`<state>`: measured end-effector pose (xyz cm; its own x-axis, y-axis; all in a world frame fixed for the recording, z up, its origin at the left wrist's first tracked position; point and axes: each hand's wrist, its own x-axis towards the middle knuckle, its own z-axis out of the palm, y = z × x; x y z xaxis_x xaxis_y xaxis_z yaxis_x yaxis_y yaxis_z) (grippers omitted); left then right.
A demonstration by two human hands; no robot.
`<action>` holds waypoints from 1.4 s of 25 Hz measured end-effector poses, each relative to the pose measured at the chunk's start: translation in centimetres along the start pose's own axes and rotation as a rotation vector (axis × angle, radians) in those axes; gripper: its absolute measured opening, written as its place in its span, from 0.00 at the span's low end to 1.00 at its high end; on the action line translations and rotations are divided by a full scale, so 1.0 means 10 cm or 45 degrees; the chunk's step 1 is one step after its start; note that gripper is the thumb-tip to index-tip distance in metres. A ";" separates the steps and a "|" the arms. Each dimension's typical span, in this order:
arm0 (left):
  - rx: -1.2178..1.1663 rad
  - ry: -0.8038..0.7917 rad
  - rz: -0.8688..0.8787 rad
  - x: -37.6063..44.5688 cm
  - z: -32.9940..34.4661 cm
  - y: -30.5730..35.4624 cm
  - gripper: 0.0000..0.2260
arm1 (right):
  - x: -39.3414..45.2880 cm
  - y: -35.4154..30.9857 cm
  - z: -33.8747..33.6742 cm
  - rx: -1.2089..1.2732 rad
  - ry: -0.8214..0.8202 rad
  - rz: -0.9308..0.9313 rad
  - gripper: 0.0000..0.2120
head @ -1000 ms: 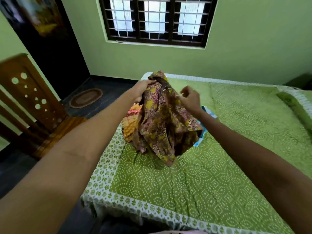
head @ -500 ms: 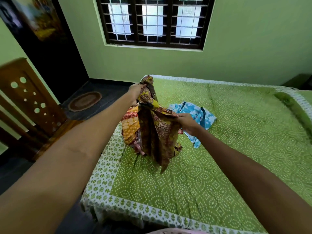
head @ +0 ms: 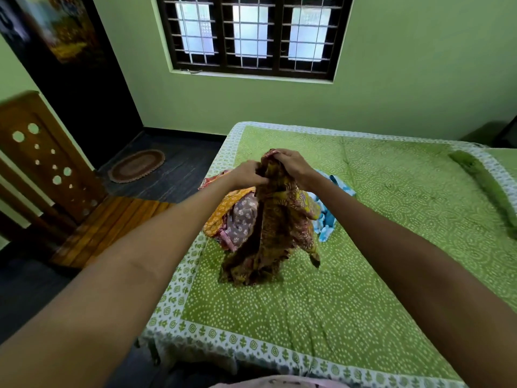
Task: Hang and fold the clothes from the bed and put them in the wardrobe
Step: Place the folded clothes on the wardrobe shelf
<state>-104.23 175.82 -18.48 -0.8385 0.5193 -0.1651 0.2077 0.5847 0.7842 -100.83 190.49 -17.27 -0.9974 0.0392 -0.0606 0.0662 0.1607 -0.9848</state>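
A brown and yellow floral garment [head: 275, 231] hangs bunched above the bed, its lower end touching the green bedspread [head: 321, 309]. My left hand [head: 247, 175] grips its upper edge on the left. My right hand [head: 291, 163] pinches the top of the same garment just beside it. Behind the garment lies a heap of clothes: an orange patterned piece [head: 223, 208] and a mauve dotted one [head: 242, 222]. A blue and white garment [head: 330, 217] lies flat to the right of the heap.
The bed's left edge borders a dark floor with an oval mat [head: 137, 165]. A carved wooden headboard [head: 42, 161] leans at the left. A dark doorway [head: 72, 74] and a barred window [head: 251, 35] are behind. A rolled green cloth [head: 484, 191] lies far right.
My right hand rose from the garment's middle to its top, next to my left hand. The garment dropped lower and now hangs narrow, touching the bed.
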 end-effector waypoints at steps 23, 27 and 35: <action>-1.619 -0.052 -0.703 0.01 0.64 0.20 0.20 | -0.24 -0.09 -0.37 0.293 -0.035 0.254 0.11; -1.522 0.120 -0.645 -0.09 0.51 0.23 0.15 | -0.19 0.02 -0.53 0.039 0.348 0.162 0.12; -1.462 0.233 -0.468 -0.35 -0.47 -0.08 0.16 | -0.46 0.21 -1.30 -0.386 0.200 0.385 0.12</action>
<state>-103.83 170.63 -15.69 -0.8314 0.2895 -0.4743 -0.5452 -0.2607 0.7967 -95.68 203.44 -16.95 -0.9170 0.2740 -0.2898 0.3826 0.3993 -0.8332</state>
